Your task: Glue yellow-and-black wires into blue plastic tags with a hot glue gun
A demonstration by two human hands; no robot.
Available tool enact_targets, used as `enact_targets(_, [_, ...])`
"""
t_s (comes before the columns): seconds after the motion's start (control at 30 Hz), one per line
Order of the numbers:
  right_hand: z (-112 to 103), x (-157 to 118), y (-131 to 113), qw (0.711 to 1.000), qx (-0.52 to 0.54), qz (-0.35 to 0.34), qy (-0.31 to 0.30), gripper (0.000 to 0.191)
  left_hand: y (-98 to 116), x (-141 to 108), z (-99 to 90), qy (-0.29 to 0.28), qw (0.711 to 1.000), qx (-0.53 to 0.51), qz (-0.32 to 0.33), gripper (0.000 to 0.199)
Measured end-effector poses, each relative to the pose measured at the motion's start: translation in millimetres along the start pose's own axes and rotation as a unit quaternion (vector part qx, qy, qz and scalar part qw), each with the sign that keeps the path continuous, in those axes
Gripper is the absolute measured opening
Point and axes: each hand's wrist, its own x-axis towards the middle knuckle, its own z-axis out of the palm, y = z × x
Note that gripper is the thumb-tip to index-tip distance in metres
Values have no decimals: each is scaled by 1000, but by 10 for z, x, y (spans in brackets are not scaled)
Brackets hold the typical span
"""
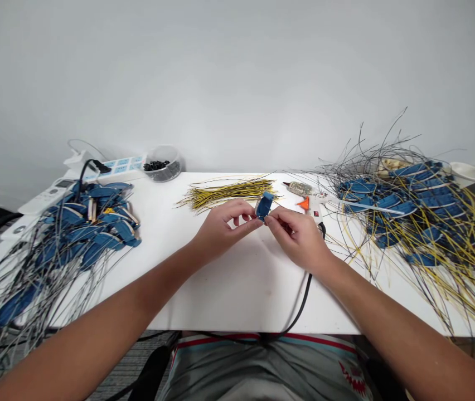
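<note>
"What is the left hand [224, 225] doing?"

"It's sitting left of the blue piece [265, 207], pinching its left side."

"And the piece?"

"It's hanging between both hands' fingertips."

"The right hand [302, 234]?"

"It's pinching the piece's lower right edge; a glue gun [316, 206] is lying farther right."
</note>
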Motion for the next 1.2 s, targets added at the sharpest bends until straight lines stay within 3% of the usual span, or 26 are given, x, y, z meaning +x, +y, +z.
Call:
enact_targets(0.4, [0, 7, 8, 1000, 4, 4, -18, 23, -32, -24, -2, 9, 994, 94, 64, 21])
enact_targets(0.83, [12, -9, 10, 998, 40, 39, -16, 24, 21, -7, 23, -10, 1000, -13, -25, 20])
enact_targets(1.03, [19, -11, 25, 996, 40, 74, 8, 17, -7, 1, 31, -9, 999, -9, -42, 21])
enact_targets(1.2, [33, -14, 24, 997, 40, 64, 32, 10, -11, -1, 36, -4, 999, 4, -31, 22])
